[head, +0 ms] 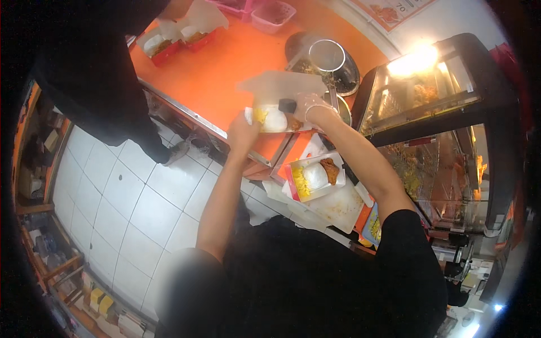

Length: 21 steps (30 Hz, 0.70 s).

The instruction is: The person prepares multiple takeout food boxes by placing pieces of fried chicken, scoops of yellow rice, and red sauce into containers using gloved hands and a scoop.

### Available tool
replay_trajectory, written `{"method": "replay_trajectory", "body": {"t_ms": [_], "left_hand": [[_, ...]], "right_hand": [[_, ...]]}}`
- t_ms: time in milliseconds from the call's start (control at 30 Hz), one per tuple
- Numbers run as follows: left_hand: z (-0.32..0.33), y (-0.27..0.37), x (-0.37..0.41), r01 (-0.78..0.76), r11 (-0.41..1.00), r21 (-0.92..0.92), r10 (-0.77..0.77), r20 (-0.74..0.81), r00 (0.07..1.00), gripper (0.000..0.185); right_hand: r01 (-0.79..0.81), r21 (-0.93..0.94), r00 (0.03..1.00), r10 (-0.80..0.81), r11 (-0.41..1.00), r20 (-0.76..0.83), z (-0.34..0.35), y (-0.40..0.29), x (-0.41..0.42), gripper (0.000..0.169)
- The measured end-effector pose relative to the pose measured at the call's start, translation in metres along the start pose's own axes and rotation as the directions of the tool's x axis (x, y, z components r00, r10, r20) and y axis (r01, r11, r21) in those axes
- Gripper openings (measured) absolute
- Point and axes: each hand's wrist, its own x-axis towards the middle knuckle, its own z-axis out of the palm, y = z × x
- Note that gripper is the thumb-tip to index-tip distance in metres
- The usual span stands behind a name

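My left hand (244, 134) grips the left end of an open paper food box (270, 129). Inside it lie yellow shredded food (260, 116), a mound of white rice (274, 120) and a brown piece of fried chicken (294, 123). At the box's right end is my right hand (312, 110), in a clear plastic glove. Beside its fingers, over the rice, is a small dark object (287, 105); I cannot tell whether the fingers hold it. A second filled box (318, 195), with rice, yellow food and fried chicken, sits nearer me on a white cutting board (344, 207).
On the orange counter (198, 93), two red boxes (167, 50) of food stand at the far left, near a dark-clothed person (93, 84). Pink baskets (274, 17) are at the back. A metal pot (327, 55) stands before the lit glass food warmer (422, 91) on my right.
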Motion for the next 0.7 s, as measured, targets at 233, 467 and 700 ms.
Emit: {"method": "replay_trajectory", "body": {"t_ms": [233, 467, 700], "left_hand": [[-0.001, -0.005, 0.003, 0.005, 1.0, 0.011, -0.005, 0.015, 1.0, 0.046], [-0.012, 0.006, 0.002, 0.017, 0.989, 0.148, -0.022, 0.029, 0.999, 0.047], [-0.028, -0.013, 0.011, -0.099, 0.994, -0.037, 0.098, -0.014, 0.995, 0.044]], "right_hand": [[0.083, 0.055, 0.954, -0.063, 0.995, -0.293, 0.027, -0.014, 0.013, 0.046], [0.037, 0.156, 0.997, -0.026, 0.987, -0.073, 0.064, -0.03, 0.034, 0.051], [0.23, 0.884, 0.96, -0.245, 0.408, -0.136, 0.012, 0.025, -0.02, 0.045]]}}
